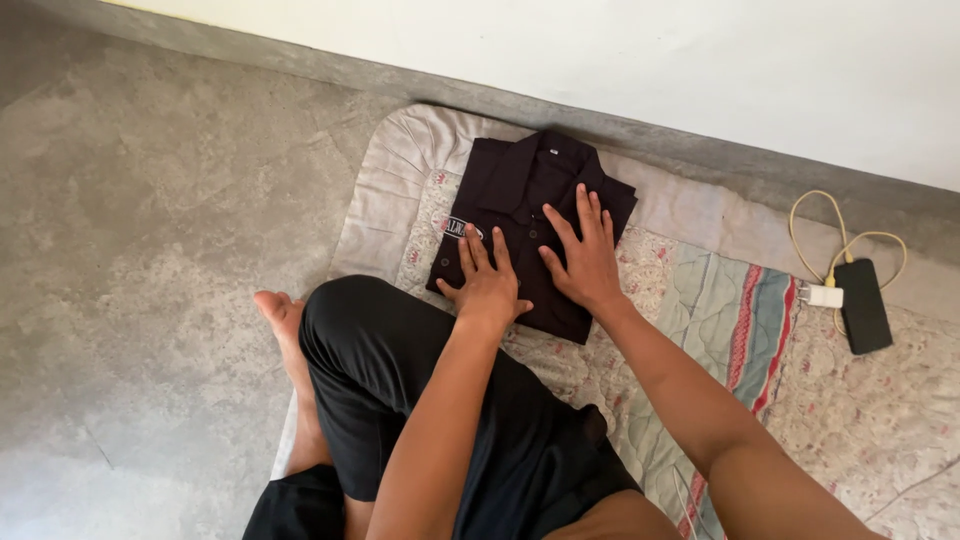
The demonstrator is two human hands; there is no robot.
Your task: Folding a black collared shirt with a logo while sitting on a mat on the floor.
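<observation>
Both hands lie flat and released on a folded black shirt point(530, 235) at the far left of the quilt point(720, 310): the left hand point(485, 285) on its near edge, the right hand point(585, 255) beside it. They hide the shirt's lower front. Far right, a phone point(864, 305) and charger cable point(835, 235) lie by the wall.

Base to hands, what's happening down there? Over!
Left hand and right hand flat, fingers spread, on folded black shirt. Shirt lies on quilted mat. Phone with charger cable off to the right, apart from the shirt.
</observation>
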